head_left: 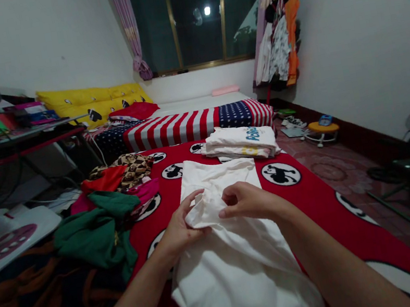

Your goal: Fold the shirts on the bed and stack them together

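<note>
A white garment (237, 269) lies spread before me on a red blanket (320, 223) with sheep-like animal prints, its near part bunched and raised. The thumb and fingers of my left hand (187, 220) are closed around a gathered fold on the left of the cloth. My right hand (247, 200) has its index finger and thumb curled together against the cloth at the middle; its other fingers are partly hidden. Just beyond the garment sits a stack of folded white clothes (242, 141), with blue lettering on the top one.
To the left lie a green garment (92, 231), a red cloth (104, 180) and a brown patterned cloth (136, 168). Farther back is a bed with a striped, starred cover (188, 124). On the floor at right stands a small yellow-topped stool (323, 127).
</note>
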`<state>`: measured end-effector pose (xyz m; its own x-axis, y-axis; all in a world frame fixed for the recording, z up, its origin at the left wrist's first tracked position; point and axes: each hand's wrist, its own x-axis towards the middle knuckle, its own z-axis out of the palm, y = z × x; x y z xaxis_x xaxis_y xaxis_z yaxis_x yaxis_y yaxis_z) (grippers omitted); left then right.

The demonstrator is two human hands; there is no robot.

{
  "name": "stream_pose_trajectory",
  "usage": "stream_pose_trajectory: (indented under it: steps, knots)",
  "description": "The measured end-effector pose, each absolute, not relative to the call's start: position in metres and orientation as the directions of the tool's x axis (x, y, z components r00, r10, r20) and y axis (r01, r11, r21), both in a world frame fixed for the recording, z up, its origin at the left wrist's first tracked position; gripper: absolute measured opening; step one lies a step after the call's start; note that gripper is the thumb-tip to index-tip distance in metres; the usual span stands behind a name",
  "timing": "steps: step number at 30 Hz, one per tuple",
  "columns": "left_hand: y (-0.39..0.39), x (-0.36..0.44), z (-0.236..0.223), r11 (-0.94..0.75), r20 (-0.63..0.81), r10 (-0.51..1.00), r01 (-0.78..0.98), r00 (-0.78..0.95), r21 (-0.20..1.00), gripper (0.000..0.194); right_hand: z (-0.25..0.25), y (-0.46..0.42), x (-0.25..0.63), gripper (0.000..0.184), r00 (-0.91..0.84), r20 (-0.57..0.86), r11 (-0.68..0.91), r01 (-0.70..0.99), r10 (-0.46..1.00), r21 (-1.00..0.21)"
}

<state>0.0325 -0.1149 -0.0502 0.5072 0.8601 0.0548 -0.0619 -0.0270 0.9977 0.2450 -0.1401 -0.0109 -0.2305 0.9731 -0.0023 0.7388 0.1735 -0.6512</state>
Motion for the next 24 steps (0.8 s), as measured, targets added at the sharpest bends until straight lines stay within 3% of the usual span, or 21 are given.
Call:
stream_pose_trajectory:
  steps: [6, 12, 15, 19, 21, 24]
  knots:
    - [-0.114, 0.033, -0.053, -0.094, 0.133, 0.860, -0.103, 0.492, 0.990, 0.094, 0.004, -0.147, 0.238, 0.025, -0.052, 0.172, 0.148, 0.784, 0.984, -0.603]
    - [-0.120, 0.038, -0.045, -0.138, 0.183, 0.860, -0.127, 0.477, 0.982, 0.092, 0.005, -0.151, 0.227, 0.016, -0.158, 0.189, 0.242, 0.755, 0.969, -0.610]
    - [-0.121, 0.036, -0.043, -0.166, 0.192, 0.865, -0.097, 0.462, 0.981, 0.085, 0.003, -0.150, 0.225, 0.008, -0.219, 0.208, 0.302, 0.672, 0.953, -0.676]
    - [-0.118, 0.031, -0.045, -0.178, 0.140, 0.846, 0.026, 0.515, 0.984, 0.048, 0.010, -0.151, 0.232, 0.009, -0.290, 0.218, 0.340, 0.485, 0.932, -0.806]
    - [-0.116, 0.030, -0.046, -0.181, 0.131, 0.833, 0.041, 0.538, 0.983, 0.045, 0.014, -0.152, 0.236, 0.011, -0.299, 0.189, 0.310, 0.435, 0.935, -0.845]
    - [-0.116, 0.029, -0.045, -0.203, 0.176, 0.838, -0.005, 0.517, 0.979, 0.057, 0.015, -0.152, 0.238, 0.011, -0.327, 0.141, 0.274, 0.406, 0.934, -0.872]
